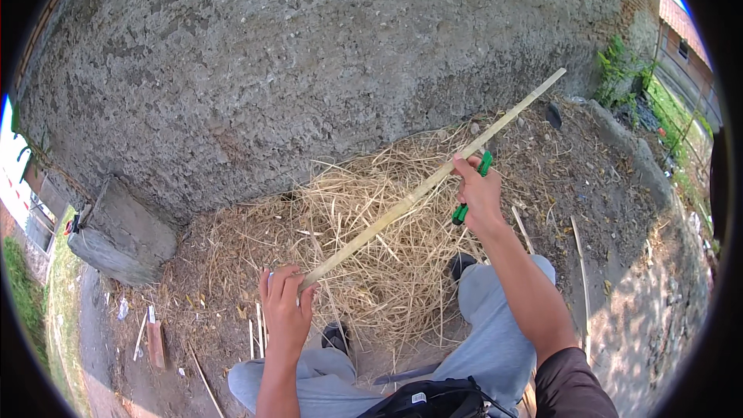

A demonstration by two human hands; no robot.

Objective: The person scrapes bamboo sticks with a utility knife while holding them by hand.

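A long, pale bamboo strip [396,212] slants across the middle, from low left up to the far right in front of the wall. My left hand [285,306] is closed around its near end. Farther along, my right hand [481,195] pinches the strip between thumb and fingers. That same hand also grips a green utility knife [460,214], its two ends showing either side of the palm; the blade cannot be made out. Below the strip lies a heap of thin bamboo shavings [364,263], between my feet and the wall.
A rough grey plastered wall [309,54] rises ahead. At left a concrete block [128,236] leans on it. A wooden-handled blade [156,344] lies lower left. Loose strips [582,282] lie at right, before a low concrete edge [635,147].
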